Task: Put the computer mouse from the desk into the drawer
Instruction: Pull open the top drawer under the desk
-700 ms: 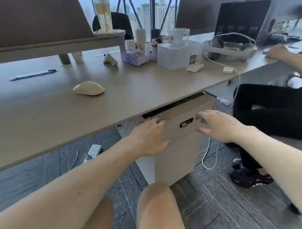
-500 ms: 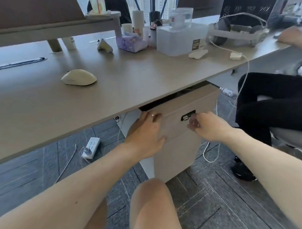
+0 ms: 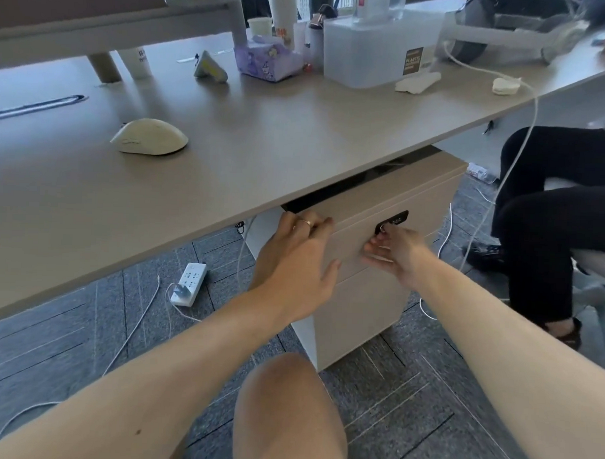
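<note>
A cream computer mouse lies on the beige desk, left of centre, with nothing touching it. Under the desk's front edge stands a beige drawer cabinet; its top drawer carries a black lock plate with a small key in it. My left hand has its fingers hooked over the drawer front's upper left edge. My right hand is at the lock, thumb and fingertips pinched around the key. A dark gap shows between the desk and the drawer top.
A white power strip and loose cables lie on the grey carpet. A seated person's dark legs are at the right. A plastic box, a tissue pack and a pen sit further back. My knee is below the cabinet.
My right hand moved from spread in front of the drawer to the lock and closed on the key. My left hand stayed on the drawer's edge. The view leaned closer and lower.
</note>
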